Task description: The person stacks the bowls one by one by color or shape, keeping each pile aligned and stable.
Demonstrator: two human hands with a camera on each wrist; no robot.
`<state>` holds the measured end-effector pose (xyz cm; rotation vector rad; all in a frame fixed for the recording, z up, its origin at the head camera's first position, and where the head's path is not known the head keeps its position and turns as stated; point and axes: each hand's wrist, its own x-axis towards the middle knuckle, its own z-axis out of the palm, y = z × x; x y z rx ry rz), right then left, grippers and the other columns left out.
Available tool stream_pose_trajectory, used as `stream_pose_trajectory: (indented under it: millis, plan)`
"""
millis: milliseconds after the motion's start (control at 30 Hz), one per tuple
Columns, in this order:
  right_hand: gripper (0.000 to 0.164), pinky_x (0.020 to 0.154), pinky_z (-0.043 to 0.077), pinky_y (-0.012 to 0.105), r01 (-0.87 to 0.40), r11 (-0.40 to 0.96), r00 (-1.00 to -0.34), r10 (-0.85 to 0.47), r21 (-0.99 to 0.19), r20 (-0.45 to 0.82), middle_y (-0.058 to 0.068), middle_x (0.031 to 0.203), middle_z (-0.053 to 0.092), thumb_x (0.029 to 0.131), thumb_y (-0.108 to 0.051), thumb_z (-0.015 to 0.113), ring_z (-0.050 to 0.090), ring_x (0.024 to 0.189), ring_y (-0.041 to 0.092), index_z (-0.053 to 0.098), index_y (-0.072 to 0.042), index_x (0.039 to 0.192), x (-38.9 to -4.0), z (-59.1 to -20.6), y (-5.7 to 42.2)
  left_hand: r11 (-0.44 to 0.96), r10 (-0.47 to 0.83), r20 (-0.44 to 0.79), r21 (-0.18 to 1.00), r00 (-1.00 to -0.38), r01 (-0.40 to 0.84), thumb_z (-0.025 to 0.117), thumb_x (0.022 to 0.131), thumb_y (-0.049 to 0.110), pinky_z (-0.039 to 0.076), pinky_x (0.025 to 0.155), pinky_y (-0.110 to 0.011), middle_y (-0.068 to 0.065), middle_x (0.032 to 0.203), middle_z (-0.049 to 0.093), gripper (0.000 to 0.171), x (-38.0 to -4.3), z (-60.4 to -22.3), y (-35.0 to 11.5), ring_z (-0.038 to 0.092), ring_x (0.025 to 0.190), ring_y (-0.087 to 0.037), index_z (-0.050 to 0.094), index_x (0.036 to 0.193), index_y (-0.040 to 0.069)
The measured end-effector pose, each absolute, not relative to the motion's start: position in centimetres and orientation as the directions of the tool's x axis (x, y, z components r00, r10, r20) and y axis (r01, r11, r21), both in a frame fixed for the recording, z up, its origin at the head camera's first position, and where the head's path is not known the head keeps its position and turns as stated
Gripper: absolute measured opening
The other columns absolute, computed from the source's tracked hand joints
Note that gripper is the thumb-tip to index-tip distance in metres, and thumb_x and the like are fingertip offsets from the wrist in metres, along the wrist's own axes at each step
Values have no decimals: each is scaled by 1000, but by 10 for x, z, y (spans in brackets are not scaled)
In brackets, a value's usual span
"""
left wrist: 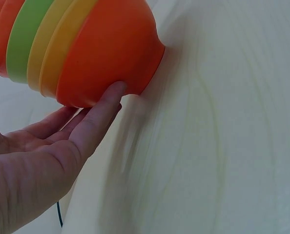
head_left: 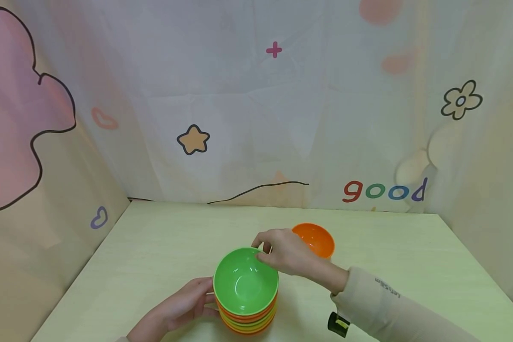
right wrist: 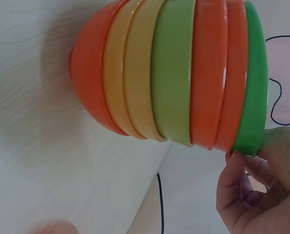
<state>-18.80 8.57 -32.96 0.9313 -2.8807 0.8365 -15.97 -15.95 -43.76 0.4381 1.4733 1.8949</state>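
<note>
A stack of nested bowls (right wrist: 172, 73) in orange, yellow and green stands upright on the table, with a bright green bowl (head_left: 245, 280) on top. My right hand (head_left: 288, 251) pinches that green bowl's far right rim between thumb and fingers; the right wrist view shows the fingertips at its edge. On the stack's left side, my left hand (head_left: 188, 304) rests with fairly straight fingers (left wrist: 93, 122) against the lowest orange bowl (left wrist: 111, 53). Behind my right hand sits a single orange bowl (head_left: 318, 240), partly covered by the hand.
The pale table (head_left: 389, 266) extends to both sides of the stack. A printed cloth backdrop (head_left: 248, 118) rises along its back and sides. A small black device (head_left: 338, 324) hangs beneath my right sleeve (head_left: 380, 304).
</note>
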Motion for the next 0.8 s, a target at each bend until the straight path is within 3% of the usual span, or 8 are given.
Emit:
stream_pose_trajectory:
  millis: [800]
  plan:
    - [12, 56, 48, 20, -539, 664, -825, -539, -518, 168, -3, 74, 62, 82, -10, 65, 55, 65, 9, 69, -17, 91, -190, -328, 84, -113, 688, -160, 940, -708, -322, 40, 98, 30, 48, 91, -46, -7, 119, 57, 41, -160, -437, -159, 56, 110, -22, 53, 124, 1]
